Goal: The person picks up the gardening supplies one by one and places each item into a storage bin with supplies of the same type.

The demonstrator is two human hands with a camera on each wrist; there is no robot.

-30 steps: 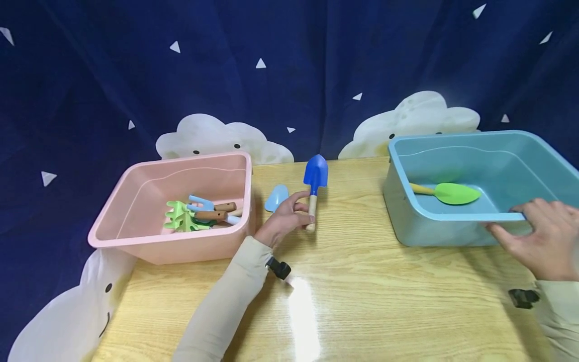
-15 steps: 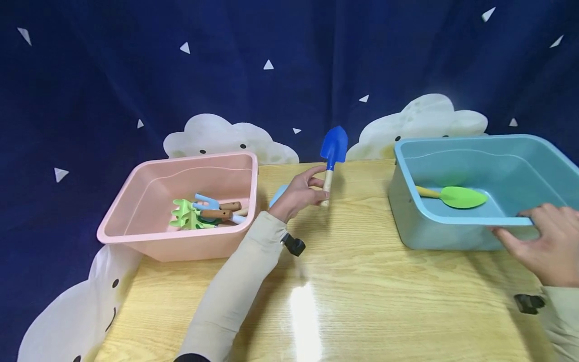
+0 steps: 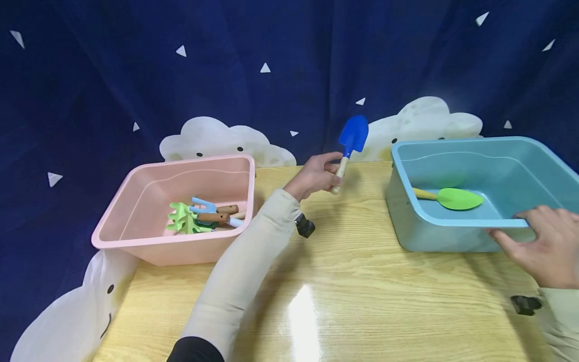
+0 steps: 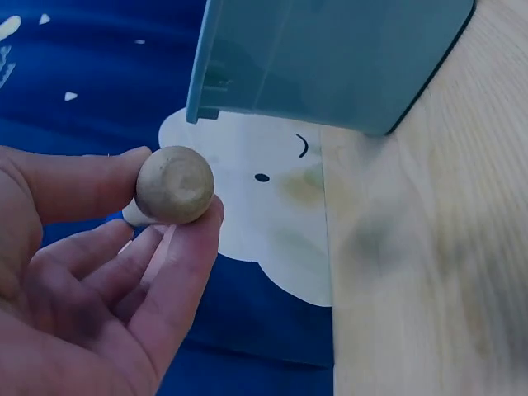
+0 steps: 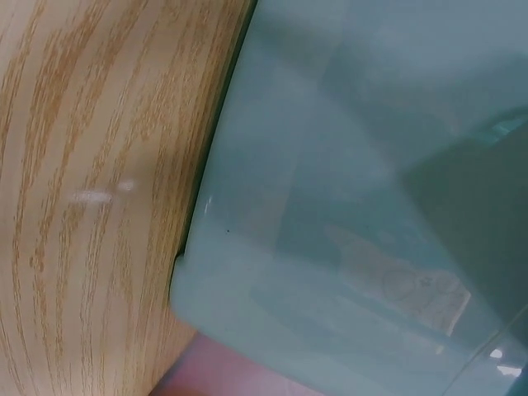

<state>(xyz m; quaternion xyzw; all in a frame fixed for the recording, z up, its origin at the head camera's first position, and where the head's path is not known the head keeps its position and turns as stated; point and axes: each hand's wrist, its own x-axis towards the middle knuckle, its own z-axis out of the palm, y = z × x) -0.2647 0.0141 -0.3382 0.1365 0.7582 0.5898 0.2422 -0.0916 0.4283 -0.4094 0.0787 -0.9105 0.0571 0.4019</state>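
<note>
My left hand (image 3: 318, 175) pinches the pale wooden handle (image 3: 340, 173) of a toy shovel with a blue blade (image 3: 355, 132), blade up, above the table between two bins. In the left wrist view the handle's round end (image 4: 175, 186) sits between thumb and fingers; the blade is hidden there. At the right, my right hand (image 3: 549, 246) grips the front rim of the blue bin (image 3: 452, 221), thumb outside and fingers over the edge. Inside that bin lies a green trowel (image 3: 460, 199) with a yellow handle. The right wrist view shows the bin's wall (image 5: 330, 206) close up.
A pink bin (image 3: 172, 246) stands at the left, holding a light green rake (image 3: 182, 219), a light blue fork (image 3: 202, 206) and other brown-handled tools. Both bins rest on a wooden table (image 3: 362, 301). Behind hangs a dark blue curtain (image 3: 289, 40) with white clouds.
My left hand has lifted the toy shovel off the table and carried it rightward, toward the blue bin. The light blue piece beside the pink bin is now hidden behind my arm. My right hand stays put.
</note>
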